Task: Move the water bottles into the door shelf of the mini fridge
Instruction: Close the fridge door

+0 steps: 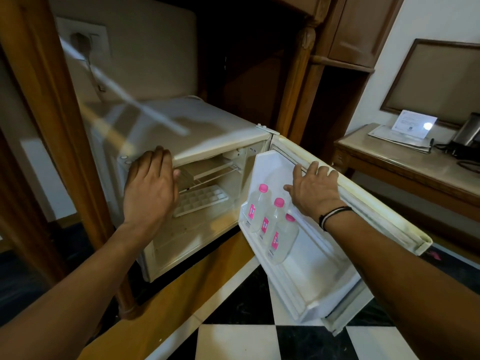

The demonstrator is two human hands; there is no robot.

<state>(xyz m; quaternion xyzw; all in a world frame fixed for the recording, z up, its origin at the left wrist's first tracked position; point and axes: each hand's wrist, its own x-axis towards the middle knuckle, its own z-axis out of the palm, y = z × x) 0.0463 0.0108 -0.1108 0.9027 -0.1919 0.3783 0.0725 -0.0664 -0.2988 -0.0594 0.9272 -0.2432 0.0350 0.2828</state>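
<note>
**Three bottles already racked in the door**

The water bottles (270, 222) stand upright in the door shelf (306, 289), right of the mini fridge (207, 141). They look light, smooth, squeezable; best held mid-body. Left hand (150, 193) and right hand (314, 190) rest spread, holding nothing.

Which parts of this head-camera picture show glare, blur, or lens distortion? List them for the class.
Head view: a pale streak of glare runs diagonally across the upper left, over the mini fridge's top; a bright hotspot washes out the card on the desk; the wide lens bends the wooden frame and stretches both forearms; the three water bottles in the door shelf stay fairly sharp.
</note>
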